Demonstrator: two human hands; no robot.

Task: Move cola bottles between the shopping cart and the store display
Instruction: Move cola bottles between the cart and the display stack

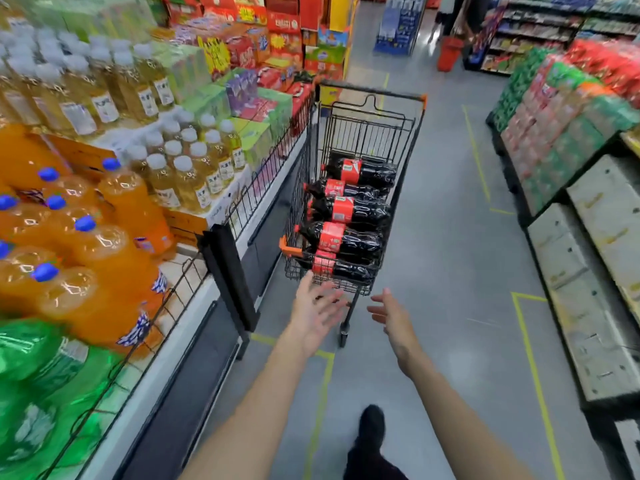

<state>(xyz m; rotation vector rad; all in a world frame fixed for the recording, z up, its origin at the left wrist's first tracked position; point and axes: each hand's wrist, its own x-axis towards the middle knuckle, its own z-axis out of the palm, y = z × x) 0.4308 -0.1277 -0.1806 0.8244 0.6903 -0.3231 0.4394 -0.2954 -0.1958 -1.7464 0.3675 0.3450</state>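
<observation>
Both arms are stretching out toward the near end of the black wire shopping cart, which is standing in the aisle just beside the store display. The left hand is reaching with fingers spread apart and holding nothing, its fingertips just short of the cart's near rim. The right hand is also reaching empty, palm turned inward, fingers loosely apart. Five cola bottles with red labels are lying on their sides in the basket, stacked from near end to far. No cola is showing on the display within view, only orange soda bottles, yellow drinks and green packs. Judging by this, the cart is holding a full load and the unloading is either just beginning or not yet begun; the nearest bottle is looking like the likely first pick
</observation>
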